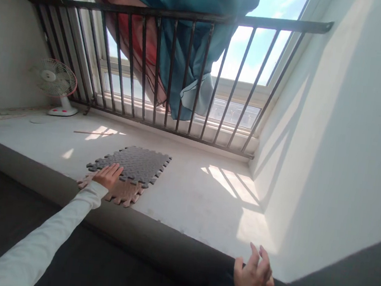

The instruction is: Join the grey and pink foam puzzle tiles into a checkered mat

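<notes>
My left hand lies over the near left edge of a grey interlocking foam mat tile, its fingers stretched out on top. A pinkish-brown foam mat tile lies beneath the grey one, partly covered by it and by my hand. Both tiles have jigsaw-like edges and rest near the front edge of a white window ledge. Far to the right, my right hand is at the ledge's front edge with its fingers apart and slightly bent. It holds nothing; whether it touches the ledge I cannot tell.
A small white fan with a pink rim stands at the ledge's left end. A thin stick lies behind the tiles. Dark metal railing crosses the window, with teal and pink curtains behind it. A white wall bounds the right.
</notes>
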